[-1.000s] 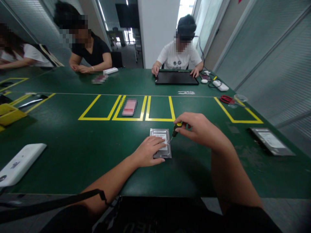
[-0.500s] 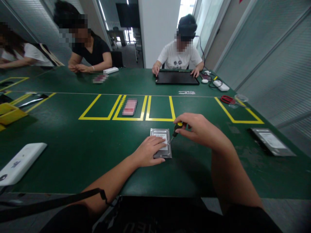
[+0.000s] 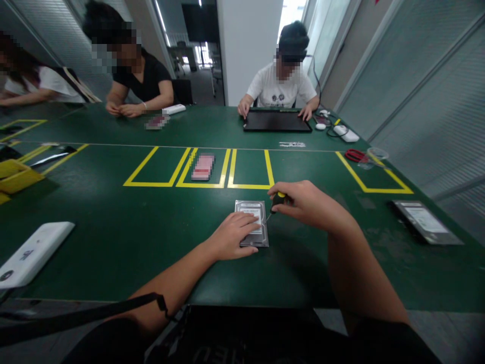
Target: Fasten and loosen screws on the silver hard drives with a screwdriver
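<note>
A silver hard drive (image 3: 264, 235) with a white label lies flat on the green table in front of me. Across its left part rests my left hand (image 3: 235, 233), fingers stretched out flat on the label and thumb by the near edge. My right hand (image 3: 303, 202) is closed round the black and yellow handle of a screwdriver (image 3: 278, 201). The screwdriver is tilted, and its thin shaft runs down to the right edge of the drive. Whether the tip sits in a screw is too small to tell.
A second hard drive (image 3: 426, 221) lies to the right. Yellow tape rectangles (image 3: 204, 185) mark the table, one around a pink phone-like object (image 3: 203, 167). A white device (image 3: 36, 253) and a yellow bin (image 3: 20, 177) are at left. Across the table, a person handles a black panel (image 3: 278, 121).
My right hand and the screwdriver handle have shifted slightly, with the hand a little lower. My left hand and the hard drive stay in place.
</note>
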Action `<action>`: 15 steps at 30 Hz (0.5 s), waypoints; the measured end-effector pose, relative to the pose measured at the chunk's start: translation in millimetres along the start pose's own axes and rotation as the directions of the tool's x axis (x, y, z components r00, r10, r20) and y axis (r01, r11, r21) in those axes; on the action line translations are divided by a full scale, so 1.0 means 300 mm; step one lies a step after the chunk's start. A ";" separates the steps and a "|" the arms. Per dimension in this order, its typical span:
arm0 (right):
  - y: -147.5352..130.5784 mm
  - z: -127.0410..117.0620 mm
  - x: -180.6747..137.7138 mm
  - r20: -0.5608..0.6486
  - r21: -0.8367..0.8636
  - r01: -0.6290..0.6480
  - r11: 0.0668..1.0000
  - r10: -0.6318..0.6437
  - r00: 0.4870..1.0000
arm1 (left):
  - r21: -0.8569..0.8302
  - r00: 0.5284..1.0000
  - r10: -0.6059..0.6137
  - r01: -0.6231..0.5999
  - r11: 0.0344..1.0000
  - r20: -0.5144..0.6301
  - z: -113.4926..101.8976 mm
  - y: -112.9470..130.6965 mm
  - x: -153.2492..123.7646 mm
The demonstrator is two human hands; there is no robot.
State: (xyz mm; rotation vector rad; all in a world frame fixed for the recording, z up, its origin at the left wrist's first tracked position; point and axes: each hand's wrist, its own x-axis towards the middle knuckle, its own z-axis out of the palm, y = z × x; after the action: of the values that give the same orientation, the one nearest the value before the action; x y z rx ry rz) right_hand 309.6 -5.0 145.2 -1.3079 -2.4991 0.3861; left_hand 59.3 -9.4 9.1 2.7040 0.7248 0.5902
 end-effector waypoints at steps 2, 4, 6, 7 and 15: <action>-0.002 -0.004 -0.002 -0.006 -0.006 0.002 1.000 -0.002 1.000 | -0.002 1.000 0.002 -0.002 1.000 -0.002 0.000 -0.001 0.000; -0.007 -0.014 -0.007 -0.012 -0.007 0.001 1.000 -0.001 1.000 | 0.000 1.000 0.004 -0.004 1.000 -0.005 0.000 -0.001 0.000; -0.013 -0.028 -0.015 -0.015 0.001 -0.003 1.000 0.003 1.000 | 0.003 1.000 0.006 -0.006 1.000 -0.005 -0.001 0.000 0.001; -0.016 -0.035 -0.020 -0.018 0.006 -0.004 1.000 0.004 1.000 | 0.004 1.000 0.007 -0.007 1.000 -0.005 -0.001 0.000 0.001; -0.024 -0.071 -0.057 -0.098 -0.044 0.018 0.999 -0.022 0.995 | 0.005 1.000 0.009 -0.009 1.000 0.016 -0.008 -0.002 -0.001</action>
State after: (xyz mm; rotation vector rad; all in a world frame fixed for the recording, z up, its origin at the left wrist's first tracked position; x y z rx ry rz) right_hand 321.7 -21.0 165.2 -1.2850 -2.4492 0.2574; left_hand 57.8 -8.7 10.9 2.7144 0.7116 0.5692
